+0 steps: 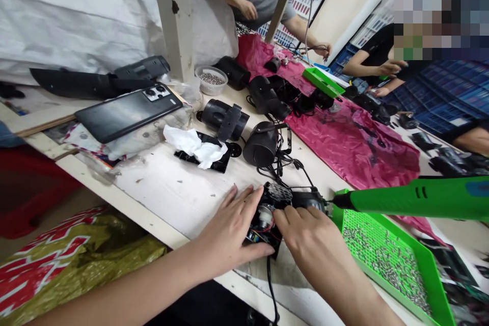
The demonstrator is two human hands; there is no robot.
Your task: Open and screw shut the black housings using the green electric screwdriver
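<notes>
An opened black device housing (pixel 280 193) lies on the bench in front of me, showing a perforated grille, a white round part (pixel 265 217), thin wires and a bit of circuit board. My left hand (pixel 233 226) holds its left side, fingers stretched along the far edge and thumb at the near edge. My right hand (pixel 311 234) has its fingers curled down over the housing's right part; what lies under them is hidden. A black cable (pixel 270 290) runs from the housing over the bench edge. Right of my right hand, a green electric screwdriver (pixel 416 199) points toward the housing.
A green tray (pixel 385 254) of small screws stands at right. Several black cylindrical lamps (pixel 261 144) with cables stand beyond the housing. White tissue (pixel 196 146), a phone (pixel 130 112) and a sheathed knife (pixel 76 83) lie left. Two people work across the bench beside pink plastic sheeting (pixel 344 147).
</notes>
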